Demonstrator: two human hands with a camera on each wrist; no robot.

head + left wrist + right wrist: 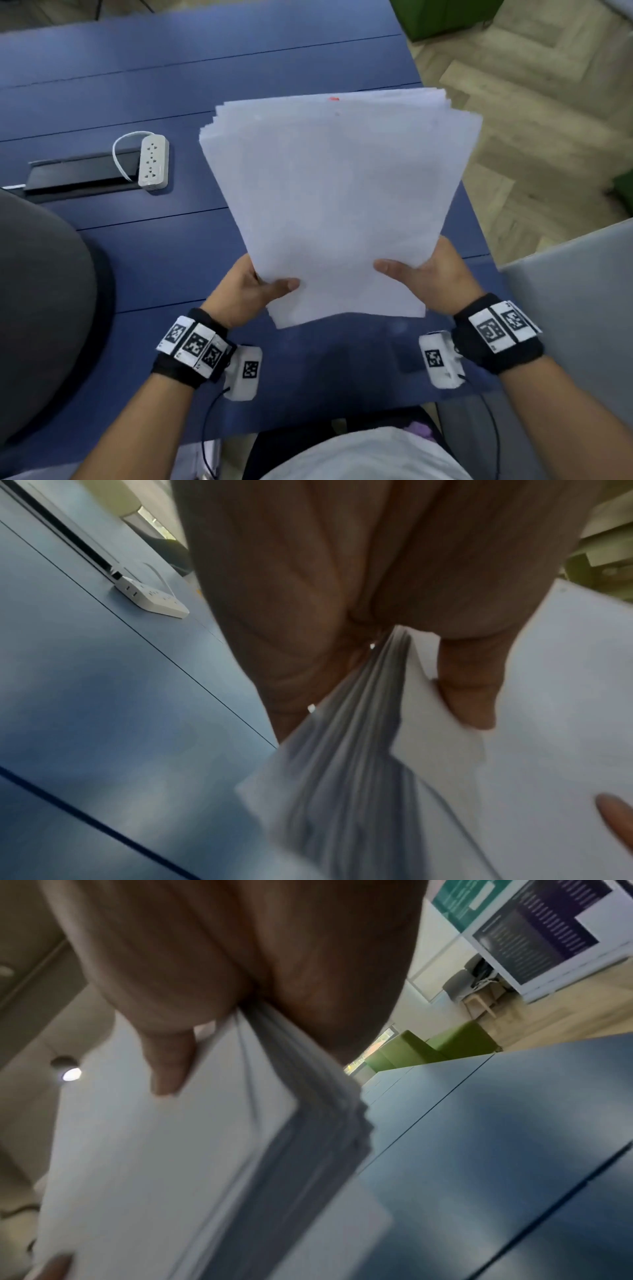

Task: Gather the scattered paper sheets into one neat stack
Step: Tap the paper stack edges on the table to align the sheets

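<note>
Left hand (251,291): I am pinching the near left edge of the paper stack (339,205), thumb lying on top, fingers hidden beneath.
Right hand (428,277): I am gripping the near right edge likewise, thumb pointing inward.
Forearms: both are reaching forward, bare, converging toward the sheets.
Wrists: both are wearing black bands.

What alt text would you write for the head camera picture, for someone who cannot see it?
Two hands, left hand and right hand, hold a stack of white paper sheets by its near edge above a blue table, the far edges slightly fanned. A white power strip lies on the table to the left.
</note>
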